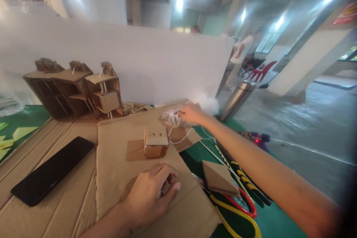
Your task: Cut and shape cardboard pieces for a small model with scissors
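the right hand [192, 113] is stretched far out, its fingertips at the near edge of a crumpled plastic bag [170, 118]; blur hides whether they pinch it or only touch it, so i cannot tell. the left hand [152, 189] holds nothing: its fingers curl loosely and its thumb stands apart, low over the cardboard sheet [117, 186].

the plastic looks thin and slippery, so a firm pinch on a gathered fold seems better than a light touch on one loose edge. a thin white cord [178, 142] loops from beside the bag toward the side under the right forearm, and it passes close to the small cardboard box [156, 145], which stands just beyond the left hand. a sideways tug could catch that cord and drag or tip the box, so lifting the bag first and moving slowly looks safer. the free left hand is well placed to steady the box or hold the cord aside.

the right forearm crosses above the table [275, 217], over striped rods [242, 174]. the metal flask [237, 100] stands just past the right wrist, tall enough to be knocked, so the elbow is best kept high. scissors [249, 202] lie to the right of the left hand, partly under a cardboard piece [219, 178]; that side is poor ground for resting the palm.
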